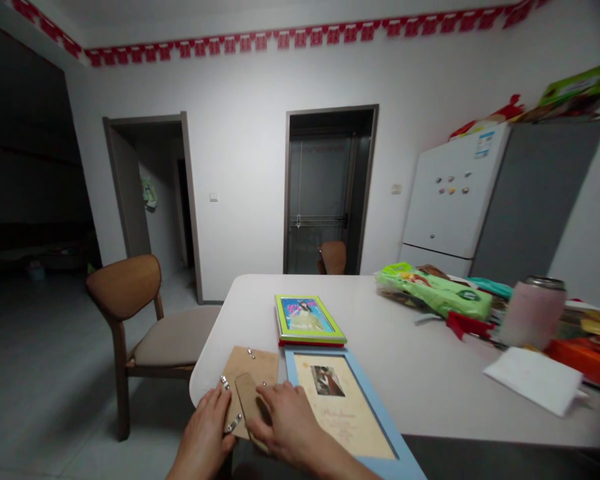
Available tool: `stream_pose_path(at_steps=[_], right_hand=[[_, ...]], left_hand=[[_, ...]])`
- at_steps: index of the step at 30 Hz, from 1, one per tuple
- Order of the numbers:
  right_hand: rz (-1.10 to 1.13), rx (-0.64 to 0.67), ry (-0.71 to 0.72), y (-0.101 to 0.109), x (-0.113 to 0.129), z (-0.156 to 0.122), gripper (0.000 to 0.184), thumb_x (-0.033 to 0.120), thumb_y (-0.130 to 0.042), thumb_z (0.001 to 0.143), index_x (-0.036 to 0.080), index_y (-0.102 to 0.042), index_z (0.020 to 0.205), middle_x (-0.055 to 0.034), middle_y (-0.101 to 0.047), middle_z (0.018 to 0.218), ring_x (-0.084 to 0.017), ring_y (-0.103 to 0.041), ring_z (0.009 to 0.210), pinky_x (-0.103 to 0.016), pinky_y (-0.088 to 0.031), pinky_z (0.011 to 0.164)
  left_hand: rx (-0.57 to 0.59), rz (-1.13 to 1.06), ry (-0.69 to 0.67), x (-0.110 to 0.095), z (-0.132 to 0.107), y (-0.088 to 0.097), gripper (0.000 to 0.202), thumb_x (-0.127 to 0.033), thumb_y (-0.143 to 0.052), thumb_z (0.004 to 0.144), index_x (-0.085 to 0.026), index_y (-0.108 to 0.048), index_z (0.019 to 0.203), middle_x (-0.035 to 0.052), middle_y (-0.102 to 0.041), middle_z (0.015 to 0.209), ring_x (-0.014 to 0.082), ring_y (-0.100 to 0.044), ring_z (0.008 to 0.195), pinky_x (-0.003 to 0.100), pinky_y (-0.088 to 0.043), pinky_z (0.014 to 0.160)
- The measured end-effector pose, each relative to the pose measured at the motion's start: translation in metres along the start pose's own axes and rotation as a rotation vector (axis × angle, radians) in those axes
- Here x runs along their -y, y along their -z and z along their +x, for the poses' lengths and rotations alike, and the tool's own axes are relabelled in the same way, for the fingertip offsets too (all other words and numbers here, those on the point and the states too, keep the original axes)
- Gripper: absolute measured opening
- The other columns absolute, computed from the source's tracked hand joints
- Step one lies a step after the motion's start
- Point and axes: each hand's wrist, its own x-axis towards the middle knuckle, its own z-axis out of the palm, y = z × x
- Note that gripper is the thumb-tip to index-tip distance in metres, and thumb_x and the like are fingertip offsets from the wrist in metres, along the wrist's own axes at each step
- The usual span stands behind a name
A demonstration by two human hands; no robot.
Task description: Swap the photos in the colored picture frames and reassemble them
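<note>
A brown picture-frame backing board point(263, 360) with several metal clips lies at the table's near left corner. A stand flap point(246, 393) of the same brown board rises over its middle. My left hand point(205, 427) grips the board's left edge, its fingers beside a clip and its thumb near another. With fingers bent, my right hand point(290, 420) holds the flap's right side. Right of the board lies a light blue picture frame point(363, 383) with a small photo and printed text on cream paper. Behind it, a green picture frame point(334, 321) rests on something red.
On the white table point(375, 353), the right side carries a green package point(435, 293), a pink jar point(533, 313), white paper point(535, 377) and an orange box point(587, 360). A wooden chair point(125, 287) stands at the left. The fridge point(450, 200) is at the back right.
</note>
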Motion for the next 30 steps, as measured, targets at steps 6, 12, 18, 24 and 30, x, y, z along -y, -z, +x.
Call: stream_pose_path(at_steps=[6,12,18,24,30], right_hand=[[0.143,-0.056,-0.033,-0.016,0.003,0.003,0.051,0.021,-0.055,0.055,0.022,-0.052,0.105,-0.0082,-0.053,0.095,-0.022,-0.047,0.088,-0.033,-0.036,0.075],[0.261,-0.088,0.036,0.037,-0.031,-0.035,0.044,0.014,-0.047,0.056,0.021,-0.057,0.098,-0.0064,-0.052,0.096,-0.019,-0.046,0.092,-0.029,-0.035,0.083],[0.196,-0.003,-0.093,0.067,-0.087,-0.073,0.038,0.017,-0.044,0.058,0.017,-0.06,0.093,-0.008,-0.054,0.097,-0.018,-0.049,0.094,-0.028,-0.036,0.085],[0.13,-0.024,-0.13,0.06,-0.113,-0.074,0.037,0.022,-0.046,0.06,0.016,-0.062,0.093,-0.0085,-0.056,0.098,-0.019,-0.05,0.093,-0.028,-0.036,0.084],[0.024,-0.069,-0.088,0.044,-0.121,-0.074,0.033,0.025,-0.047,0.065,0.023,-0.061,0.095,-0.0062,-0.056,0.1,-0.02,-0.048,0.095,-0.03,-0.034,0.083]], left_hand=[[-0.164,-0.113,-0.074,-0.003,0.0,-0.009,0.055,-0.015,-0.06,0.058,-0.009,-0.047,0.111,0.0126,-0.049,0.118,0.0219,-0.042,0.11,0.031,-0.033,0.093],[-0.314,-0.274,-0.336,-0.038,-0.014,-0.005,0.057,-0.022,-0.069,0.056,-0.014,-0.049,0.108,0.0124,-0.051,0.114,0.0249,-0.044,0.106,0.038,-0.038,0.09],[-0.152,-0.391,-0.396,-0.11,-0.013,-0.007,0.053,-0.021,-0.074,0.051,-0.016,-0.053,0.099,0.009,-0.054,0.109,0.0239,-0.046,0.101,0.035,-0.04,0.087],[-0.037,-0.379,-0.373,-0.128,0.003,-0.016,0.033,-0.025,-0.068,0.061,-0.018,-0.055,0.091,0.0035,-0.056,0.101,0.0197,-0.048,0.095,0.032,-0.039,0.084],[-0.01,-0.37,-0.412,-0.121,0.004,-0.017,0.017,-0.019,-0.061,0.066,-0.016,-0.058,0.083,0.0059,-0.058,0.101,0.02,-0.045,0.103,0.033,-0.029,0.094]])
